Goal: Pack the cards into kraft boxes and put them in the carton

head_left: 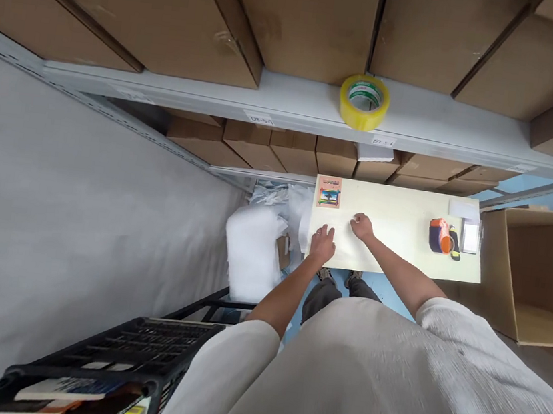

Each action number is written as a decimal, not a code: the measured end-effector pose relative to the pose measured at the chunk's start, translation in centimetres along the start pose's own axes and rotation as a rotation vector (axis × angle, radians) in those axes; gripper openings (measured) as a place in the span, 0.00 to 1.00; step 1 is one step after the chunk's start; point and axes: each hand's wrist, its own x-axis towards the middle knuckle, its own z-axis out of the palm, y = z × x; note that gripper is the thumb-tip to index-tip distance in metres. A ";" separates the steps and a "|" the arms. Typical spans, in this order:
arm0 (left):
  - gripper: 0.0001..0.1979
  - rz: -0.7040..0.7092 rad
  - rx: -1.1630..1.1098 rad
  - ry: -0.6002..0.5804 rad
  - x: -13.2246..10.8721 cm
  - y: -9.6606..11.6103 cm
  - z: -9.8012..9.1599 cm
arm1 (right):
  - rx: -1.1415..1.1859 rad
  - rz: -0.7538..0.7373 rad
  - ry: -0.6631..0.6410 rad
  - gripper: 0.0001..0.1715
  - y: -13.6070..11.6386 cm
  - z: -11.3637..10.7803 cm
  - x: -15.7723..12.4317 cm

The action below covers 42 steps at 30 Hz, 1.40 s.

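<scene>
My left hand (323, 243) lies on a pale white sheet (304, 227) at the left end of a small cream table (401, 212), with its fingers stretched forward and flat. Just to its right, my right hand (362, 227) has its fingers curled in a pinch on the same sheet. A small book with a colourful cover (329, 192) lies flat just beyond both hands, untouched. The sheet is almost the table's colour, so its outline is hard to make out.
An orange tape dispenser (440, 236) and a small flat device (469, 235) sit at the table's right end. An open cardboard box (534, 279) stands to the right. White packing material (251, 251) is piled to the left. A yellow tape roll (364, 101) rests on the shelf. A black cart with books (138, 351) stands near me.
</scene>
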 end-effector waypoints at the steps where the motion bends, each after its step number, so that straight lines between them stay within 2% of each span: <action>1: 0.33 0.003 0.006 -0.008 0.0 -0.3 0.0 | 0.049 0.014 -0.003 0.24 -1.2 0.4 0.9; 7: 0.37 0.032 0.059 0.001 -0.1 -1.0 0.6 | 0.162 0.144 0.028 0.23 -6.6 3.3 4.8; 13: 0.39 0.058 0.006 0.054 -0.5 -1.3 1.3 | 0.048 0.306 0.144 0.31 -9.0 6.0 5.9; 16: 0.40 0.060 -0.053 0.065 -0.5 -1.5 1.6 | 0.034 0.316 0.175 0.29 -9.7 6.7 6.4; 19: 0.40 0.054 -0.008 0.062 -0.4 -1.5 2.0 | 0.043 0.376 0.179 0.28 -10.0 6.8 7.1; 23: 0.39 0.047 0.093 0.057 -0.3 -1.5 2.4 | 0.063 0.472 0.170 0.34 -10.2 6.6 8.0; 28: 0.38 0.050 0.102 0.063 -0.2 -1.6 2.7 | 0.099 0.453 0.188 0.36 -9.9 6.6 8.6; 33: 0.40 0.040 0.088 0.061 -0.3 -1.4 2.7 | 0.116 0.406 0.126 0.26 -8.7 6.6 9.4; 37: 0.41 0.029 0.089 0.047 -0.3 -1.2 2.4 | 0.185 0.305 0.158 0.23 -7.7 6.3 9.7; 42: 0.43 0.018 0.087 0.046 -0.1 -1.0 2.4 | 0.174 0.306 0.104 0.16 -7.4 5.3 9.5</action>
